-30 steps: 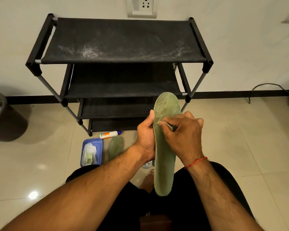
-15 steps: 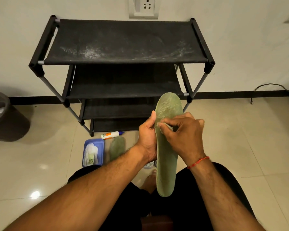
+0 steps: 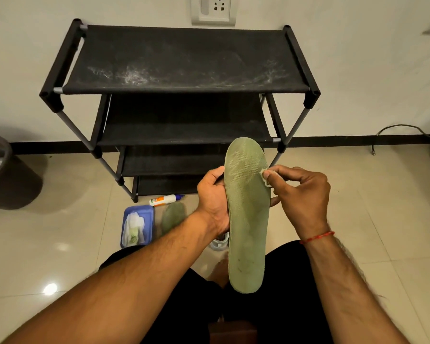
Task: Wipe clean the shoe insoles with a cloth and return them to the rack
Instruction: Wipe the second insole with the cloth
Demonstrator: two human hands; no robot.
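Note:
I hold a green insole (image 3: 247, 219) upright in front of me, toe end up. My left hand (image 3: 212, 199) grips its left edge near the middle. My right hand (image 3: 299, 192) pinches a small pale cloth (image 3: 265, 177) at the insole's right edge, near the toe. A second green insole (image 3: 173, 217) lies flat on the floor, partly hidden by my left forearm. The black shoe rack (image 3: 179, 68) stands against the wall ahead, its dusty shelves bare.
A blue tray (image 3: 149, 214) with white wipes lies on the floor by the rack's foot. A white and orange tube (image 3: 163, 200) lies behind it. A dark bin (image 3: 8, 175) stands at the left. A cable (image 3: 402, 131) runs along the right wall.
My right hand has slid with the cloth from the middle of the insole's face out to its right edge. My left hand keeps its grip.

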